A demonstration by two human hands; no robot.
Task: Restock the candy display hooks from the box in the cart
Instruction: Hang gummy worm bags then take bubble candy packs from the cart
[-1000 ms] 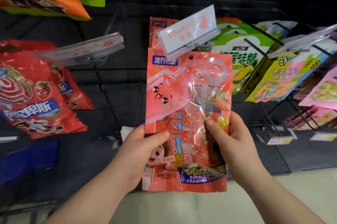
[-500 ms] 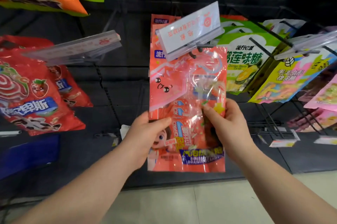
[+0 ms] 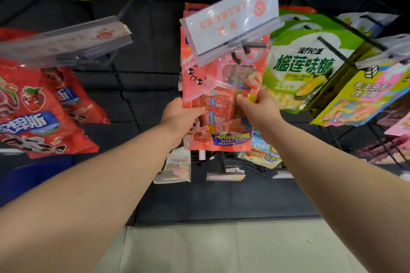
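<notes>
A pink-red bubble drawing candy bag (image 3: 219,104) is held upright in front of the black display wall. My left hand (image 3: 180,115) grips its left edge and my right hand (image 3: 257,107) pinches its right side. The bag's top lies behind the flipped-up clear price tag holder (image 3: 230,21), right at the tip of the black display hook (image 3: 250,47). More of the same pink bags (image 3: 188,9) hang farther back on that hook. The cart and the box are out of view.
Red strawberry candy bags (image 3: 37,112) hang to the left under another clear tag holder (image 3: 66,39). Green durian candy bags (image 3: 304,66) and yellow-pink gummy bags (image 3: 363,95) hang to the right. Lower hooks hold small packets (image 3: 175,168). Pale floor tiles (image 3: 221,250) lie below.
Both hands have raised the pink bag and pushed it away from me, so its top now reaches the hook tip behind the price tag holder. My arms are stretched out farther.
</notes>
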